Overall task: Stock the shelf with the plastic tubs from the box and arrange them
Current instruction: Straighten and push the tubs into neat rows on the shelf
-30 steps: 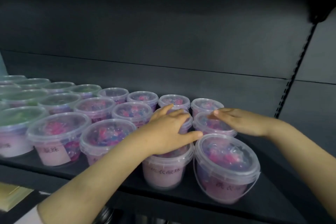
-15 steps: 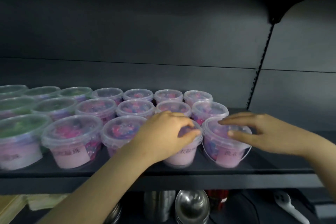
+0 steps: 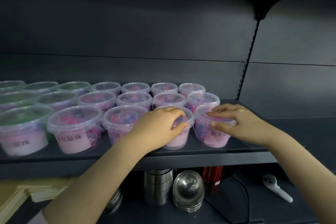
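Beside bare shelf (image 3: 291, 125) end, right hand (image 3: 241, 125) grips tub (image 3: 216, 138)

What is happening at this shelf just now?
A person is arranging clear round plastic tubs with pink labels on a dark metal shelf. The left hand grips the lid of the second front tub from the right; the right hand holds the rightmost front tub. Both stand upright in the front row.
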